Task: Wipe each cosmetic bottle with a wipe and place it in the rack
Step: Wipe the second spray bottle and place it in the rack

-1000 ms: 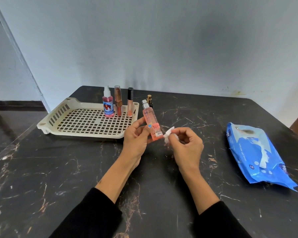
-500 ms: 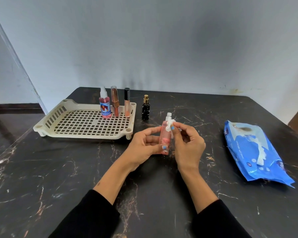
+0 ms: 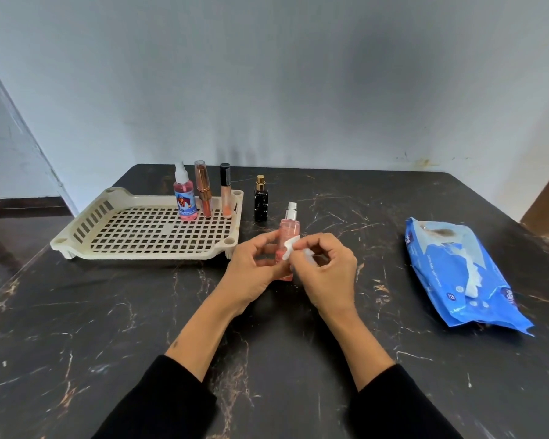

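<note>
My left hand [image 3: 251, 274] grips a pink bottle with a silver cap [image 3: 289, 228], held upright just above the table's middle. My right hand [image 3: 325, 274] pinches a small white wipe [image 3: 290, 248] and presses it against the bottle's side. A cream slotted rack [image 3: 124, 236] lies at the left. At its far right stand a pink spray bottle [image 3: 185, 198], a copper tube [image 3: 202, 190] and a black-capped gloss tube [image 3: 225, 191]. A black bottle with a gold cap [image 3: 261, 199] stands on the table just right of the rack.
A blue pack of wipes [image 3: 457, 274] lies at the right with a wipe sticking out of its opening. The table [image 3: 108, 327] is black marble, backed by a grey wall. Its left edge drops to a dark floor.
The pink bottle went from tilted and raised to upright and lower. The wipe moved from beside the bottle to its cap, then down onto its body.
</note>
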